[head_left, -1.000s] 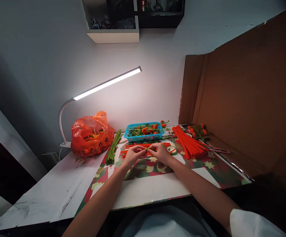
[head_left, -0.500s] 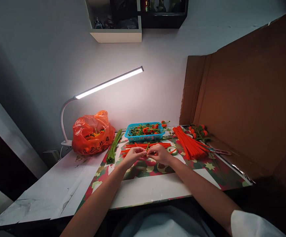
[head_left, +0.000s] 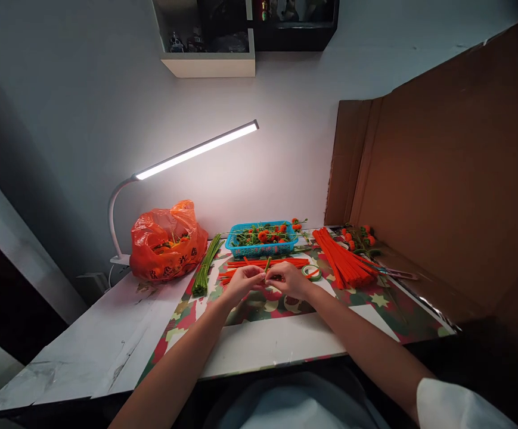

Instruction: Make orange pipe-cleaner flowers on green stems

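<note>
My left hand and my right hand meet over the middle of the table, fingertips closed in a pinch. Between them a short green pipe cleaner sticks up; its lower end is hidden by the fingers. Just behind my hands lie loose orange pipe cleaners. A roll of green tape rests right of my right hand, with an orange strip across it. Farther right is a thick bundle of orange pipe cleaners, and to the left a bundle of green ones.
A blue basket of orange flowers with green stems stands behind my hands. An orange plastic bag sits at the left under a lit lamp. Scissors and more flowers lie near the cardboard at right.
My hands stay pinched together at the same place, with barely any finger motion. The whole view has shifted very slightly.
</note>
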Available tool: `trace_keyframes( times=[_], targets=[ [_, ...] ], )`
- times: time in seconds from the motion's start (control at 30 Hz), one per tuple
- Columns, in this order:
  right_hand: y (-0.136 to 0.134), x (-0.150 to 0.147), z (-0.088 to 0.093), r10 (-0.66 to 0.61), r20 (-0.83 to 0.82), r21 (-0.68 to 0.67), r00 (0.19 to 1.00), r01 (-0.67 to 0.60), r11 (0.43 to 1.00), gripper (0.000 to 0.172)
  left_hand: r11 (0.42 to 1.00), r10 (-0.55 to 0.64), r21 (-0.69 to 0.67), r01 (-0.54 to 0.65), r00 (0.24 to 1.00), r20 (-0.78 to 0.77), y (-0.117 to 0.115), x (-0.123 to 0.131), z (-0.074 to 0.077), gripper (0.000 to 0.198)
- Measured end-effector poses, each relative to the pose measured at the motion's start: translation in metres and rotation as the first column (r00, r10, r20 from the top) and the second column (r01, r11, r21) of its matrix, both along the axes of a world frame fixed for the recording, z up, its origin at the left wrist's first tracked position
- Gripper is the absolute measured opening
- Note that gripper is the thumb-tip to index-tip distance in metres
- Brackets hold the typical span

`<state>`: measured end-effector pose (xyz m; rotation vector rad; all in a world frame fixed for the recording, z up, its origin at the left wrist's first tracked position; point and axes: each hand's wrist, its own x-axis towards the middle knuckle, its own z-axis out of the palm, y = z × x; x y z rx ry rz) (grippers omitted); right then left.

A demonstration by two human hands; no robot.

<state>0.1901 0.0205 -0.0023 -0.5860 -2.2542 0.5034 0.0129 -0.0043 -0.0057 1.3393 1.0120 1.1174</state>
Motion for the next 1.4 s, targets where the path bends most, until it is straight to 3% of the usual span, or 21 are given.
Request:
trace_keyframes(
  times=[0.1, 0.33, 0.47, 0.63, 1.03, 1.13, 1.27, 1.4],
  targets=[
    [0.002, 0.002, 0.004, 0.007, -0.006, 0.014, 1.0, -0.007, 1.0, 0.013, 1.0, 0.023, -0.011, -0.023, 1.0, 0.01, 0.003, -0.002, 0.0, 0.034],
    [0.005, 0.01, 0.014, 0.002, 0.002, 0.012, 1.0, -0.002, 1.0, 0.008, 0.999, -0.053, -0.001, 0.053, 0.998, 0.019, 0.003, -0.004, 0.002, 0.034],
    [0.008, 0.012, 0.011, -0.006, -0.056, -0.033, 0.998, 0.004, 0.999, 0.005, 0.997, -0.073, 0.039, 0.073, 0.997, -0.003, 0.003, -0.002, 0.003, 0.035],
    [0.01, 0.012, 0.009, -0.051, -0.053, 0.005, 0.997, 0.052, 0.999, 0.001, 0.995, -0.076, 0.069, 0.077, 0.997, -0.015, 0.002, 0.0, 0.003, 0.034],
    [0.013, 0.009, 0.004, -0.021, -0.1, 0.014, 0.995, 0.023, 1.0, 0.005, 0.996, -0.056, 0.069, 0.056, 0.998, -0.011, 0.0, 0.003, 0.0, 0.035],
    [0.013, 0.009, 0.005, -0.097, -0.15, 0.048, 0.984, 0.105, 0.993, 0.01, 0.996, -0.06, 0.062, 0.06, 0.998, 0.004, 0.0, 0.004, -0.002, 0.034],
    [0.008, 0.003, 0.004, -0.27, -0.292, 0.098, 0.918, 0.309, 0.946, 0.019, 0.996, -0.009, 0.084, 0.004, 0.998, 0.065, 0.001, 0.008, -0.001, 0.034],
    [-0.001, -0.007, -0.002, -0.281, -0.318, 0.068, 0.905, 0.318, 0.946, 0.008, 0.982, 0.126, 0.119, -0.147, 0.978, 0.166, 0.0, 0.013, 0.001, 0.039]
  ],
)
